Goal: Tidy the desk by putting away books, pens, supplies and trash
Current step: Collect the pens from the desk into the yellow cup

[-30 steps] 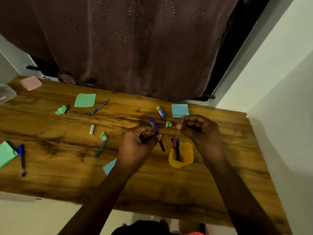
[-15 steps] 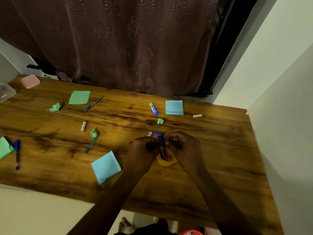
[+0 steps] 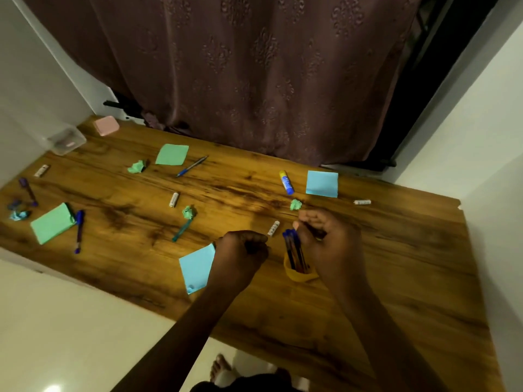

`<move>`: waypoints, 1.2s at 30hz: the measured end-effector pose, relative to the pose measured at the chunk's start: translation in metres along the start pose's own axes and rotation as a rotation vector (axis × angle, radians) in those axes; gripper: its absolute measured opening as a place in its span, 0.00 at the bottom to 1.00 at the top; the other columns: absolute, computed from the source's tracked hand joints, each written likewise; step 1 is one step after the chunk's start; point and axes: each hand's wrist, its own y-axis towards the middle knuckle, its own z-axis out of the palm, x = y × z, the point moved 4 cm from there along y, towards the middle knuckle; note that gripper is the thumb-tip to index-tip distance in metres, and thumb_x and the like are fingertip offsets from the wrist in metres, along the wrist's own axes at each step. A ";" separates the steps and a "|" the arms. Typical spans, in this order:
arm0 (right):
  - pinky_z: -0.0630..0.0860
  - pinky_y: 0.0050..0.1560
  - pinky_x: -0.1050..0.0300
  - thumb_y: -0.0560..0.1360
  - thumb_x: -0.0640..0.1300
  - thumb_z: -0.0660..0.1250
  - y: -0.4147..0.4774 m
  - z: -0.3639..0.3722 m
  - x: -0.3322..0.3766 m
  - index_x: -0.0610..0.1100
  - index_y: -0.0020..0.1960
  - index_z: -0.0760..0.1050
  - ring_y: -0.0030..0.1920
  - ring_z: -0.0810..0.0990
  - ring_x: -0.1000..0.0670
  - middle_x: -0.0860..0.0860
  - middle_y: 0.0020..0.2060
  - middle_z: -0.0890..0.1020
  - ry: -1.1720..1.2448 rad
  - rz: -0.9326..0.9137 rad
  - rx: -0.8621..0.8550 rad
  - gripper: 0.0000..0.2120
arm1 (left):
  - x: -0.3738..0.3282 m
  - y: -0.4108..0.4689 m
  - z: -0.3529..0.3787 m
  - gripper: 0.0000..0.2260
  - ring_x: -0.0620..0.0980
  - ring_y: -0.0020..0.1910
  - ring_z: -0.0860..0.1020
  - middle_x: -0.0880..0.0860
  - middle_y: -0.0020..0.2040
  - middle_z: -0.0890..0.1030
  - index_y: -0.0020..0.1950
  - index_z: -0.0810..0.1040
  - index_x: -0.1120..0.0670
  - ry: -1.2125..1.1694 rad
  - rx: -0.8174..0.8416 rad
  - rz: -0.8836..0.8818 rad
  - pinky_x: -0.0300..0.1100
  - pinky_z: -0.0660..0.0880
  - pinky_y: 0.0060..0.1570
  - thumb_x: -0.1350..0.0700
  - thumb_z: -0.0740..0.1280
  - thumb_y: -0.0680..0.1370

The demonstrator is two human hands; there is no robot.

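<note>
Wooden desk (image 3: 396, 264), near middle: left hand (image 3: 242, 251) curled into a fist with nothing seen in it, just left of the yellow cup (image 3: 297, 274); right hand (image 3: 331, 244) bent over the cup's right side, grip undeterminable, beside the tops of blue pens (image 3: 293, 247) standing in the cup.

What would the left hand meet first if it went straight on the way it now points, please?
Probably the small white tube lying on the desk just beyond the curled fingers of the left hand, though the hand may hover high enough to pass over it.
</note>
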 end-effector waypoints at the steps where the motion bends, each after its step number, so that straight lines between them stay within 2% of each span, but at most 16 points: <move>1: 0.82 0.54 0.61 0.78 0.45 0.73 0.003 0.002 0.007 0.48 0.59 0.83 0.53 0.83 0.63 0.58 0.52 0.86 0.042 -0.013 -0.003 0.11 | 0.003 -0.001 -0.007 0.10 0.39 0.42 0.84 0.43 0.43 0.87 0.51 0.87 0.47 -0.023 -0.023 -0.024 0.45 0.83 0.47 0.59 0.76 0.73; 5: 0.83 0.53 0.56 0.78 0.48 0.73 0.012 0.037 0.035 0.52 0.56 0.83 0.52 0.84 0.61 0.60 0.49 0.86 0.155 -0.057 0.100 0.08 | 0.013 -0.007 -0.043 0.08 0.44 0.40 0.86 0.47 0.40 0.87 0.48 0.87 0.50 -0.102 -0.126 -0.070 0.46 0.84 0.43 0.62 0.75 0.74; 7: 0.83 0.53 0.56 0.78 0.48 0.72 0.011 0.061 0.047 0.52 0.55 0.83 0.51 0.84 0.61 0.61 0.49 0.85 0.153 -0.088 0.165 0.07 | 0.019 -0.012 -0.064 0.09 0.44 0.39 0.85 0.46 0.39 0.87 0.46 0.86 0.50 -0.099 -0.175 -0.064 0.43 0.83 0.42 0.64 0.74 0.74; 9: 0.82 0.53 0.58 0.77 0.48 0.72 0.007 0.087 0.059 0.51 0.55 0.83 0.51 0.83 0.61 0.60 0.48 0.85 0.129 -0.126 0.233 0.07 | 0.031 -0.017 -0.090 0.09 0.45 0.39 0.85 0.45 0.38 0.87 0.44 0.87 0.50 -0.081 -0.224 -0.087 0.42 0.82 0.43 0.65 0.73 0.75; 11: 0.80 0.52 0.63 0.77 0.47 0.73 0.003 0.110 0.068 0.50 0.53 0.83 0.50 0.83 0.62 0.60 0.47 0.86 0.116 -0.150 0.292 0.05 | 0.046 -0.020 -0.117 0.09 0.48 0.39 0.85 0.47 0.39 0.87 0.43 0.86 0.50 -0.079 -0.268 -0.121 0.48 0.83 0.45 0.64 0.72 0.75; 13: 0.80 0.49 0.65 0.77 0.46 0.73 0.000 0.137 0.075 0.50 0.51 0.83 0.48 0.83 0.64 0.61 0.45 0.86 0.117 -0.137 0.357 0.04 | 0.067 -0.021 -0.147 0.07 0.50 0.38 0.85 0.48 0.37 0.87 0.45 0.87 0.50 -0.051 -0.332 -0.156 0.52 0.83 0.44 0.62 0.74 0.74; 16: 0.82 0.48 0.60 0.76 0.45 0.73 -0.002 0.173 0.084 0.50 0.50 0.84 0.46 0.83 0.63 0.61 0.43 0.86 0.108 -0.125 0.411 0.04 | 0.097 -0.019 -0.191 0.05 0.49 0.39 0.85 0.49 0.40 0.87 0.50 0.87 0.54 -0.039 -0.395 -0.186 0.54 0.83 0.46 0.60 0.74 0.75; 20: 0.83 0.48 0.60 0.76 0.47 0.73 0.000 0.215 0.103 0.51 0.51 0.84 0.46 0.84 0.62 0.60 0.44 0.86 0.054 -0.120 0.442 0.04 | 0.131 -0.010 -0.245 0.07 0.45 0.43 0.85 0.49 0.44 0.87 0.54 0.86 0.54 0.003 -0.444 -0.212 0.48 0.83 0.49 0.56 0.74 0.76; 23: 0.83 0.46 0.60 0.77 0.47 0.73 0.002 0.241 0.116 0.50 0.52 0.84 0.45 0.84 0.63 0.60 0.43 0.86 0.025 -0.108 0.433 0.05 | 0.156 0.004 -0.284 0.09 0.46 0.45 0.85 0.49 0.48 0.87 0.56 0.86 0.53 0.052 -0.464 -0.241 0.46 0.82 0.50 0.53 0.74 0.77; 26: 0.84 0.45 0.57 0.77 0.47 0.72 0.003 0.266 0.124 0.50 0.52 0.84 0.45 0.84 0.62 0.60 0.42 0.86 0.010 -0.087 0.415 0.04 | 0.187 0.022 -0.319 0.10 0.45 0.46 0.81 0.47 0.51 0.85 0.57 0.85 0.54 0.144 -0.481 -0.289 0.40 0.77 0.47 0.53 0.73 0.78; 28: 0.84 0.46 0.56 0.77 0.47 0.73 0.004 0.282 0.129 0.51 0.51 0.84 0.46 0.84 0.61 0.59 0.42 0.86 0.008 -0.050 0.398 0.04 | 0.209 0.037 -0.340 0.11 0.47 0.45 0.81 0.51 0.52 0.85 0.57 0.84 0.56 0.194 -0.473 -0.329 0.40 0.75 0.44 0.54 0.73 0.78; 30: 0.84 0.48 0.56 0.77 0.45 0.73 0.004 0.295 0.136 0.51 0.50 0.84 0.47 0.84 0.60 0.59 0.43 0.86 -0.010 -0.016 0.382 0.03 | 0.229 0.051 -0.356 0.11 0.47 0.41 0.80 0.53 0.51 0.85 0.57 0.82 0.59 0.192 -0.443 -0.389 0.37 0.74 0.39 0.54 0.73 0.78; 33: 0.83 0.48 0.60 0.77 0.45 0.73 0.004 0.309 0.144 0.49 0.51 0.84 0.47 0.83 0.61 0.59 0.44 0.86 -0.046 0.019 0.374 0.04 | 0.244 0.068 -0.369 0.11 0.44 0.37 0.76 0.53 0.49 0.82 0.57 0.81 0.58 0.227 -0.404 -0.435 0.31 0.67 0.31 0.55 0.74 0.77; 36: 0.82 0.47 0.62 0.77 0.46 0.73 0.004 0.320 0.148 0.50 0.51 0.84 0.46 0.83 0.62 0.59 0.44 0.85 -0.062 0.050 0.364 0.03 | 0.257 0.083 -0.372 0.08 0.42 0.33 0.78 0.51 0.42 0.81 0.53 0.81 0.58 0.232 -0.329 -0.456 0.29 0.67 0.23 0.55 0.73 0.77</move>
